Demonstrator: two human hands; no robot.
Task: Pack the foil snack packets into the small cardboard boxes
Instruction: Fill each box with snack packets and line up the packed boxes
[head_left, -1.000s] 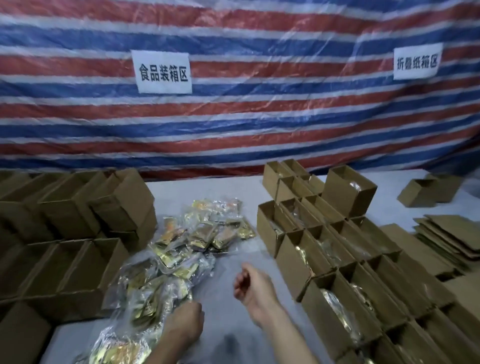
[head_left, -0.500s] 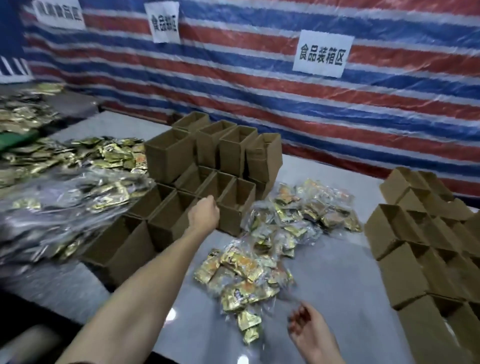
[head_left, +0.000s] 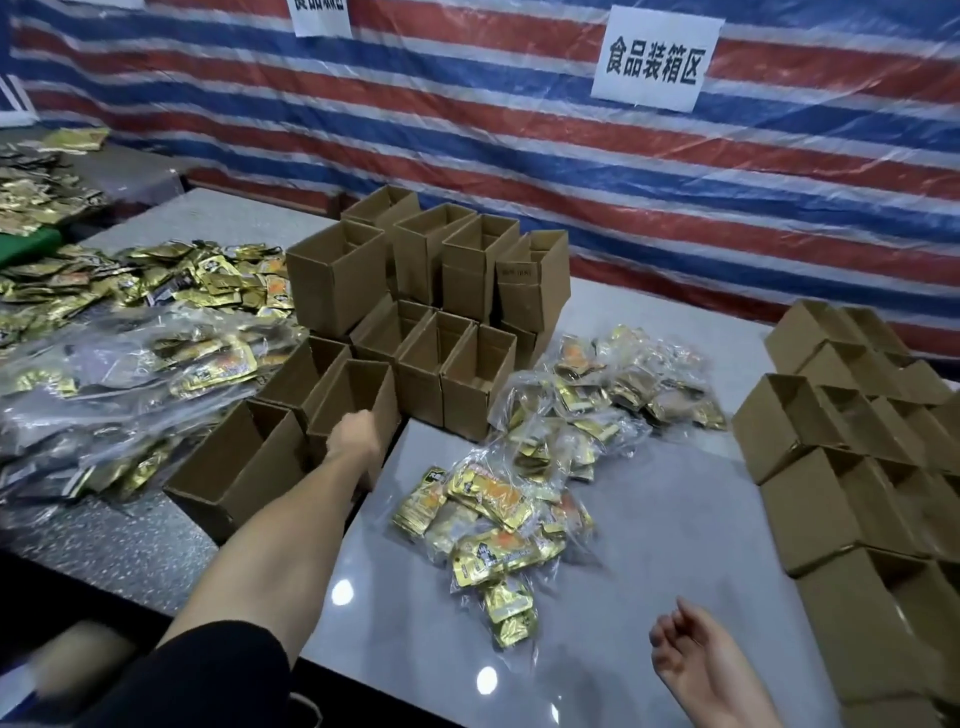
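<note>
Head view: left hand (head_left: 353, 439) is at an empty box (head_left: 358, 387), grip hidden; right hand (head_left: 691, 657) is loosely curled, empty. Packets (head_left: 493, 512) lie between on the worktop (head_left: 660, 525). Best draw the box beside them, mouth up.

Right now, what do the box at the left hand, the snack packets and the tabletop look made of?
The open box: brown cardboard, matte, with creased folded walls. The snack packets: shiny gold foil or metallised film, glinting, bundled in clear plastic bags. The tabletop: smooth grey, glossy; lamp reflections show, perhaps stone or laminate.
</note>
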